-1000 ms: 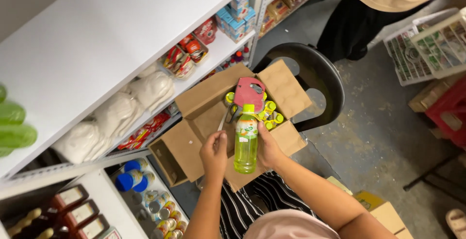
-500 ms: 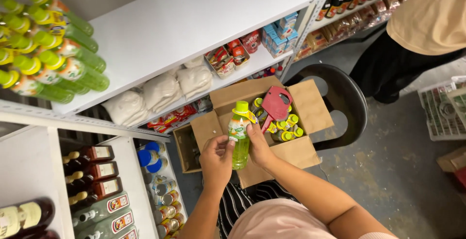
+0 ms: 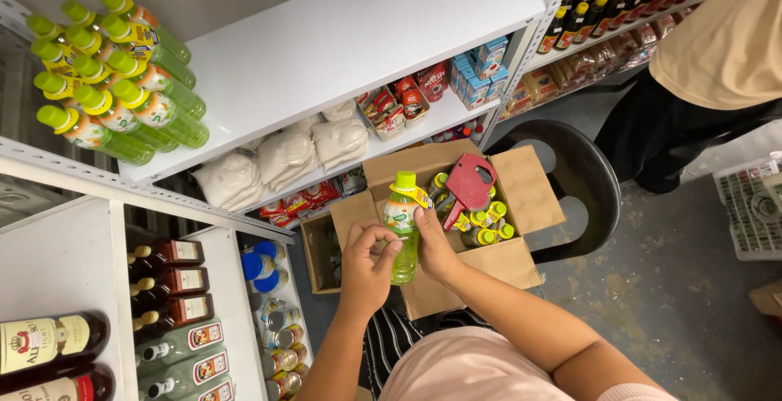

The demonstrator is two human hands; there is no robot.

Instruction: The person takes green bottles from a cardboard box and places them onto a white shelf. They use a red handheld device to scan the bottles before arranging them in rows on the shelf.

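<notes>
Green bottle [image 3: 402, 226] sits upright between your two hands, just above the open cardboard box [image 3: 497, 258] on the black chair [image 3: 582, 177]. Your left hand [image 3: 366, 267] and right hand [image 3: 432, 246] both have their fingers wrapped around it. If you loosen those fingers, I think it could slip and knock the bottles in the box.

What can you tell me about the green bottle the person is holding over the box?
The bottle looks like clear plastic filled with yellow-green liquid, with a bright lime cap and an orange-and-white label round its upper part. A small yellow tag sticks out near its neck. It is held roughly upright over the open cardboard box, cap pointing toward the shelves. The left hand grips its lower side and the right hand holds the other side, thumb near the tag.
</notes>
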